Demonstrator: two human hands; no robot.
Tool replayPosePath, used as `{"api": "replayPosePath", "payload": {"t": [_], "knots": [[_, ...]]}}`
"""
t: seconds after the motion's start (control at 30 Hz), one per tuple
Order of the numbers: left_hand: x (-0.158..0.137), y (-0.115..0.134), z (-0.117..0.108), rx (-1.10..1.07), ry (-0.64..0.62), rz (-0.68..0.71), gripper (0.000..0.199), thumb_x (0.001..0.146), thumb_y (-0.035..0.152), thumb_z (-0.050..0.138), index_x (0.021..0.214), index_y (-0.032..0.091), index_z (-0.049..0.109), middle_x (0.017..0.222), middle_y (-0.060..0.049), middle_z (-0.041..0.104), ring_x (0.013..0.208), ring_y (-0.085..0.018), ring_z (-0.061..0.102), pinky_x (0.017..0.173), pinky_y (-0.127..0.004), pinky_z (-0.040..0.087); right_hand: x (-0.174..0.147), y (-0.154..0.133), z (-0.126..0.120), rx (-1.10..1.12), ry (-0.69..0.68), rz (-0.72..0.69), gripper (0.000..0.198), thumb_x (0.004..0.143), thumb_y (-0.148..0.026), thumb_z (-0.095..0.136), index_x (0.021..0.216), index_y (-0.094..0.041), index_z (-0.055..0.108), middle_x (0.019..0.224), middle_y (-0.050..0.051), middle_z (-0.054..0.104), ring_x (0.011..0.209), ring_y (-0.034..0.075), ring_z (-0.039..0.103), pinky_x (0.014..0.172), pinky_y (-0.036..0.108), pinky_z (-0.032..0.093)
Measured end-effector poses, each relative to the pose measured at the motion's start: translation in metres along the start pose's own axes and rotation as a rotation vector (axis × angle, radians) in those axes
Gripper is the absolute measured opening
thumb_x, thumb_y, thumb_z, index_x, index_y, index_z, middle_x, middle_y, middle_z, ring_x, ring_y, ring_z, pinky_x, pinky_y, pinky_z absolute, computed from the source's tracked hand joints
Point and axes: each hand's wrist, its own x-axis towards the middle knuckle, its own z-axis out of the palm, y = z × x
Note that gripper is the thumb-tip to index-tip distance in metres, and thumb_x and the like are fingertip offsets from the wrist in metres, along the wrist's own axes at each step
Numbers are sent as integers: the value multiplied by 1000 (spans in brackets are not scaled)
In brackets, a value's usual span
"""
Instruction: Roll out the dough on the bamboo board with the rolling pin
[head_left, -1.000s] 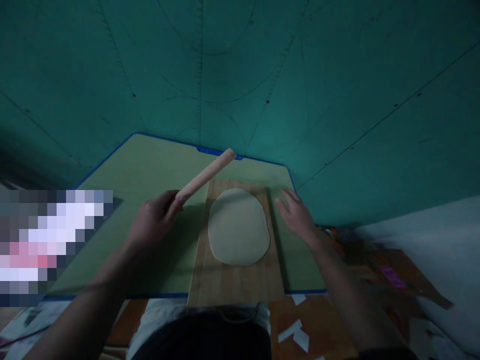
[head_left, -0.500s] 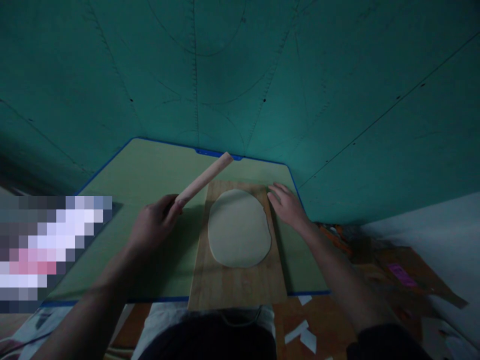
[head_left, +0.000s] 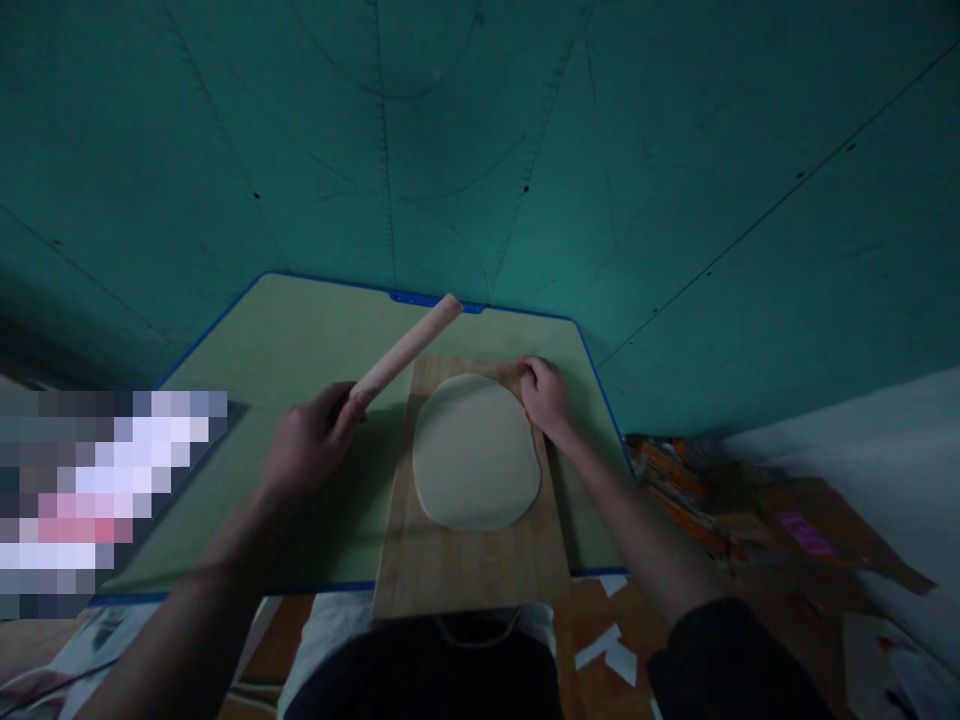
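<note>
My left hand (head_left: 319, 430) is wrapped round the near end of a wooden rolling pin (head_left: 409, 348), held tilted up to the left of the board. On the wooden board (head_left: 472, 580) lies a flat, roughly round sheet of dough (head_left: 478, 455). My right hand (head_left: 546, 398) is at the dough's upper right edge, over the board's far right corner. Its fingers are curled in; whether they pinch the dough's rim or grip the board is hidden.
Under the board is a pale green tabletop (head_left: 322, 330) with a blue rim, set against a green wall (head_left: 450, 150). A blurred-out object (head_left: 112, 490) lies at the left. Cardboard (head_left: 832, 520) and paper scraps (head_left: 619, 660) are on the floor at the right.
My right hand has moved left from beside the board onto the dough's edge, and its fingers have curled in. My left hand keeps the rolling pin almost still.
</note>
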Motion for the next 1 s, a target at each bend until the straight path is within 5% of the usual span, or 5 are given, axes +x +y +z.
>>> {"api": "replayPosePath", "payload": {"t": [0.3,0.47,0.7,0.83,1.0], "knots": [[0,-3,2,11,10,11,43,90,52,43,95,17,68,63,-2,63,51,-15,55,50,-25,37,-11,-17,-7,2,-60,-65,31,86,-14,45,106,-18,68,108,13,72,107,28,64,98,45,51],[0,0,1,28,5,6,44,91,53,41,93,17,67,63,-2,63,51,-16,56,49,-24,36,-18,-19,-32,27,-134,-97,41,89,-20,47,128,-15,60,129,16,67,123,29,61,107,48,47],[-3,5,-3,29,-3,-22,46,91,55,41,91,17,67,63,-1,61,52,-16,53,50,-25,34,-112,-36,-81,134,-136,-87,51,98,-40,54,146,-21,46,150,15,51,142,28,45,113,50,44],[-3,5,-4,36,-14,-29,45,92,54,43,92,16,66,66,-1,63,55,-15,55,53,-24,36,-159,-56,-88,86,-74,-144,34,98,-30,56,132,-23,59,147,15,52,138,28,50,107,49,50],[-1,4,-4,51,-7,-31,44,90,55,42,90,18,65,65,0,62,53,-15,53,51,-24,34,-177,-69,-93,11,-55,-315,26,95,-17,55,115,-21,70,143,16,54,135,28,50,104,49,52]]}}
